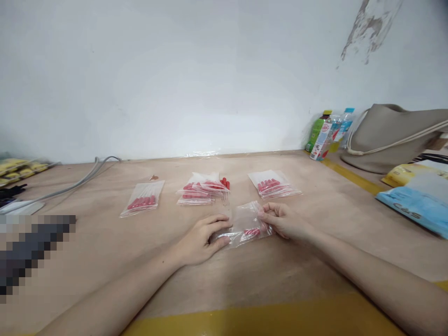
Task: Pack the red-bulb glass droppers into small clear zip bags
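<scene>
A small clear plastic bag [245,223] with red pieces inside lies on the wooden table [105,252] between my hands. My left hand [201,240] pinches the bag's left end, fingers curled against the table. My right hand [285,220] grips its right end with closed fingers. Beyond them lie more clear bags holding red pieces: one bag [143,199] on the left, a small pile [203,189] in the middle with loose red pieces [226,183] beside it, and another bag [273,185] on the right.
A grey cable [80,179] runs along the back left. Bottles [329,133] stand by the wall at the right, beside a beige bag [395,135]. Blue and yellow packets [416,196] lie at the far right. Yellow tape [280,317] edges the table front.
</scene>
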Motion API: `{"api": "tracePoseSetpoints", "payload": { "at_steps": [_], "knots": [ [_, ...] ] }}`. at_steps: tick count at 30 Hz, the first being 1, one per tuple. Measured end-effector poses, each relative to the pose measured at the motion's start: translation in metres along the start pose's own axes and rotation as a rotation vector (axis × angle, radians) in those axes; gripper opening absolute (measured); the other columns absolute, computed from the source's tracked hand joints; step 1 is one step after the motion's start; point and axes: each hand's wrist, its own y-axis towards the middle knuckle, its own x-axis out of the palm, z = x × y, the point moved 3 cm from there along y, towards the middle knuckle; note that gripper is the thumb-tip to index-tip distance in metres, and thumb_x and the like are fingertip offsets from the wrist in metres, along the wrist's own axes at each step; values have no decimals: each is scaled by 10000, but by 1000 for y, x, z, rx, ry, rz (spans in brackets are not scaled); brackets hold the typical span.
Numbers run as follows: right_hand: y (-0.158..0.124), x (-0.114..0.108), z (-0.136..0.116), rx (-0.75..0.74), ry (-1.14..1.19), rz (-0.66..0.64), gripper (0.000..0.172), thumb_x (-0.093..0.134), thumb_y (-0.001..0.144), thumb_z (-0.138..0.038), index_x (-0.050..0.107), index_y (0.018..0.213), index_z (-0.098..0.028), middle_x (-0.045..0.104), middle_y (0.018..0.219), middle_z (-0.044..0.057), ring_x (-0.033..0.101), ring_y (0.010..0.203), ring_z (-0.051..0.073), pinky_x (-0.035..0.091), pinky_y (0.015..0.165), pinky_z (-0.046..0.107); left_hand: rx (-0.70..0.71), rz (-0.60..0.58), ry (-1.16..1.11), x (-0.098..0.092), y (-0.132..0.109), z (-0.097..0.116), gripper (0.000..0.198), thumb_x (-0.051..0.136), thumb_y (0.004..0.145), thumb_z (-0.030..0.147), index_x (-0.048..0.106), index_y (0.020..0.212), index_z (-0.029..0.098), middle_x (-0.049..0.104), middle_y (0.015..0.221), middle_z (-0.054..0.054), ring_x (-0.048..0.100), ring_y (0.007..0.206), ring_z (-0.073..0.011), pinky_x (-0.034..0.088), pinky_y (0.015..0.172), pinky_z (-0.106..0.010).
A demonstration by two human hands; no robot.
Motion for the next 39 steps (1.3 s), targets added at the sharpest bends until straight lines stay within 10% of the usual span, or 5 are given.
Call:
{"api": "tracePoseSetpoints", "payload": {
  "at_steps": [6,12,18,39],
  "knots": [
    [19,-19,-18,-304,-431,409,221,582,704,-354,530,838,-185,583,663,0,531,584,131,389,543,249,10,-93,52,1,1,-4,392,424,900,386,495,1250,225,423,1348,-73,392,1237,-213,336,1021,-382],
    [70,8,-48,-276,-656,316,118,579,689,-240,566,776,-160,627,767,48,561,709,147,404,649,251,77,-290,139,-1,2,-3,436,295,949,377,283,1371,268,212,1447,-42,181,1337,-201,172,1083,-444],
    [98,42,-52,-163,-723,200,712,685,540,-549,466,1086,-147,624,931,99,588,827,224,417,630,272,95,-276,146,1,2,-2,450,314,940,391,282,1373,270,199,1450,-32,174,1338,-207,177,1086,-427],
    [96,15,-40,134,-435,89,157,607,644,-117,590,799,-136,557,412,32,554,382,188,444,389,281,104,-255,168,0,3,-1,456,339,931,404,297,1366,275,241,1439,-30,215,1328,-202,201,1080,-425]
  ]
}}
